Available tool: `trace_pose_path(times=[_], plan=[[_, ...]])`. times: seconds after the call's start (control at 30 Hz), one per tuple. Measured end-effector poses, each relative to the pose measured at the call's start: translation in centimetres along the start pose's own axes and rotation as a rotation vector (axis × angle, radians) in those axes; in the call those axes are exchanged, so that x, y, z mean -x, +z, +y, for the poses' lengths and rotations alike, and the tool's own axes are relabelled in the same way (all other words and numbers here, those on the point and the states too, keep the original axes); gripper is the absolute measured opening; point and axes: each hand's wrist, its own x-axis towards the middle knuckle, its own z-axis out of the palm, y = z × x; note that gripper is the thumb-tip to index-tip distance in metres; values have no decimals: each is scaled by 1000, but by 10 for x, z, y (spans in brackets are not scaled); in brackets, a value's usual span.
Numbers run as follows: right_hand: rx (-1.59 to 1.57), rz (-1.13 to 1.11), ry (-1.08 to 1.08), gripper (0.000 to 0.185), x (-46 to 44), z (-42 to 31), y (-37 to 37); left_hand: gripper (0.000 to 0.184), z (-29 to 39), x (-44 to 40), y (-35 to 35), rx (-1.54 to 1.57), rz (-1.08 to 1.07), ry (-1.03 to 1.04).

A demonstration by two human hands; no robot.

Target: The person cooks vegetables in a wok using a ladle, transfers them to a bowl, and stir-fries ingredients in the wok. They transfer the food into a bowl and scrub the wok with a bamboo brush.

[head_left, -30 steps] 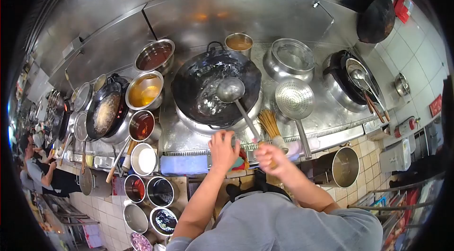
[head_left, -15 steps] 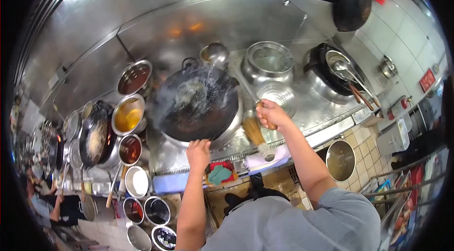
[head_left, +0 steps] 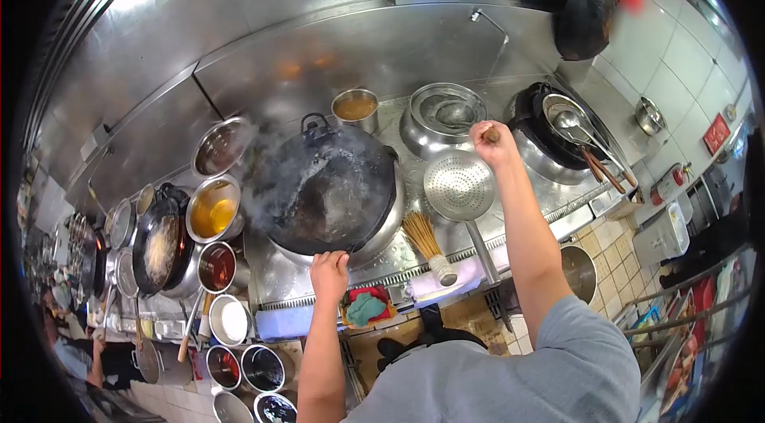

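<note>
A large black wok (head_left: 327, 196) sits on the burner, steaming, with a wet patch inside it. My left hand (head_left: 328, 273) is closed on the wok's near rim. My right hand (head_left: 492, 144) is closed around the wooden handle of a ladle (head_left: 456, 115), whose metal bowl is in the steel water pot (head_left: 414, 132) behind. Below that hand lies a perforated skimmer (head_left: 460, 184), its handle pointing toward me. Beside the skimmer, a bamboo wok brush (head_left: 424, 240) rests on the stove's front part.
Bowls of amber oil (head_left: 213, 212) and dark red sauce (head_left: 217, 265) stand left of the wok. A pot of brown liquid (head_left: 355, 108) is behind it. Another wok (head_left: 159, 244) sits farther left, near another person's arm. Stacked strainers (head_left: 567, 116) stand at right.
My right hand has risen and moved right, carrying the ladle from behind the wok into the water pot. The wok holds less liquid. My left hand stays at its rim.
</note>
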Motion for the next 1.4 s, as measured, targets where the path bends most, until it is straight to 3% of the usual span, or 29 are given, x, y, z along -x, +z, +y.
trace_pose_path(times=[0.07, 0.27, 0.37, 0.5, 0.57, 0.77, 0.83, 0.9, 0.97, 1.0, 1.07, 1.1, 1.13, 1.17, 1.2, 1.27, 1.3, 1.37, 1.4], plan=[[-53, -129, 15, 12, 24, 23, 10, 13, 0, -1, -1, 14, 4, 31], [-171, -232, 84, 9, 117, 101, 48, 16, 5, 0, -6, 21, 13, 19], [-287, -156, 164, 13, 157, 130, 51, 16, 5, 0, -6, 27, 28, 15], [-236, -151, 210, 30, 185, 157, 45, 17, 3, 3, -5, 55, -19, -35], [-192, -136, 303, 37, 190, 163, 37, 22, -5, 9, 1, 240, 100, 49], [91, -6, 379, 32, 190, 171, 16, 31, -6, 19, -12, 230, 45, 45], [582, -59, 345, 29, 191, 170, 10, 33, -3, 18, -12, 203, 37, 14], [718, -9, 306, 29, 188, 170, 5, 37, -1, 20, -13, 177, 36, 35], [1114, 40, 89, 28, 175, 152, -14, 39, 0, 21, -19, 148, 44, 43], [1298, 81, -73, 37, 148, 129, -35, 42, 4, 21, -19, 130, 43, 67], [1970, 210, -322, 49, 99, 84, -45, 45, 4, 22, -18, 147, 24, 79], [2492, 108, -1012, 60, 53, 51, -84, 47, 3, 21, -17, 148, 29, 64], [2548, 549, -751, 60, 37, 54, -69, 48, 1, 21, -15, 144, 22, 75], [2519, 720, -702, 54, 13, 45, -72, 49, 0, 21, -14, 135, 17, 81], [2517, 744, -823, 43, -14, 29, -81, 49, 0, 22, -13, 121, 17, 84], [2064, 572, -326, 18, -72, -19, -82, 49, 3, 19, -13, 116, 10, 78], [2052, 581, -327, 18, -72, -25, -73, 50, 4, 22, -14, 108, 2, 55], [348, 239, -44, 5, -54, -25, -34, 45, 4, 21, -13, 95, 43, 85], [237, 222, -62, 16, -37, -5, -13, 40, 2, 20, -13, 82, 21, 33]])
